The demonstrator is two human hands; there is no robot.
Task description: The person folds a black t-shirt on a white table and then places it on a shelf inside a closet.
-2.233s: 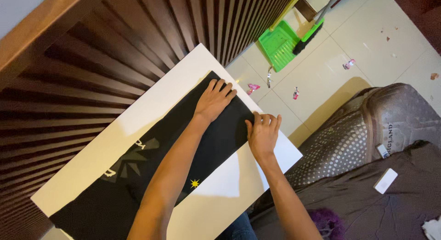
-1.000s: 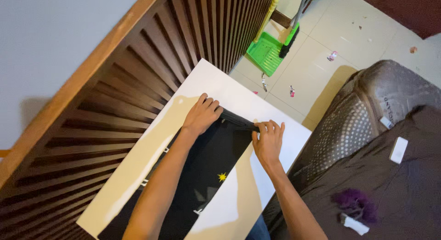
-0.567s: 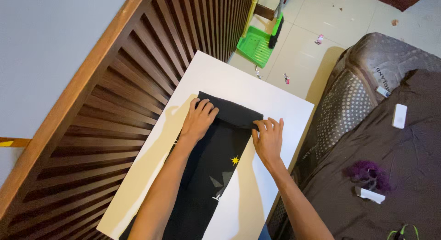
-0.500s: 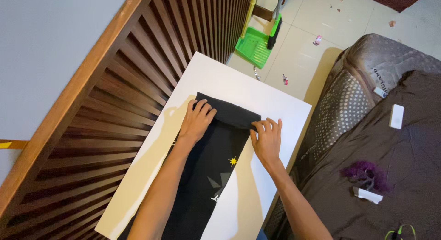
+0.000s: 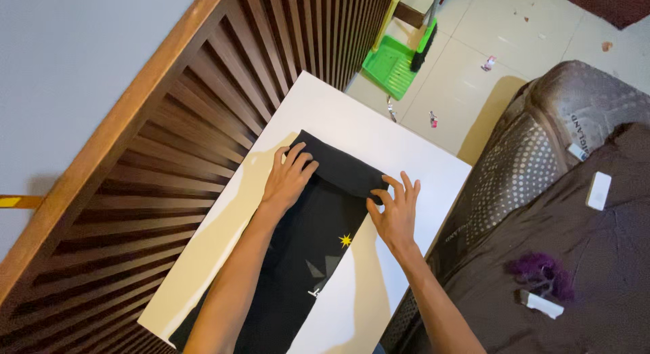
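Observation:
A black garment [image 5: 308,249] with grey markings and a small yellow star lies lengthwise on a white table [image 5: 338,117]. Its far end is folded back toward me into a thick band [image 5: 342,168]. My left hand [image 5: 288,178] rests flat on the left corner of that fold, fingers spread over the cloth. At the fold's right corner, my right hand [image 5: 395,212] touches the edge with fingers spread apart. Neither hand grips the fabric.
A dark wooden slatted railing [image 5: 203,103] runs along the table's left side. A green dustpan with a brush [image 5: 396,63] lies on the tiled floor beyond. A brown bed [image 5: 562,212] at right carries a white rectangular object [image 5: 598,190] and a purple tuft [image 5: 542,273].
The garment's far end, earlier flat under both hands, has been folded back toward me. My right hand's fingers, pinching the edge half a second ago, have spread apart.

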